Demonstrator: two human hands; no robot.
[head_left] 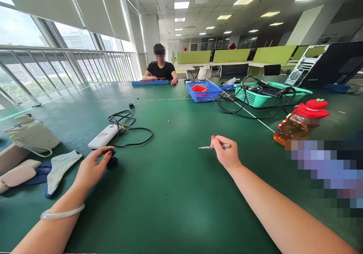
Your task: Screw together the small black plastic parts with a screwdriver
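Note:
My left hand [92, 167] pinches a small black object [111, 159] that rests on the green table [170, 193]; I cannot make out what the object is. My right hand [225, 153] grips a thin screwdriver [211, 147] with a brownish handle end, its metal tip pointing left just above the tabletop. A clear bracelet circles my left wrist. The two hands are well apart, with bare table between them.
A white power bank [103, 136] with a black cable [133, 133] lies behind my left hand. White gloves [61, 167] and a white device [30, 133] sit far left. A red-lidded jar [300, 123], a blue basket [203, 91] and a green basket [266, 95] stand right. A person sits across the table.

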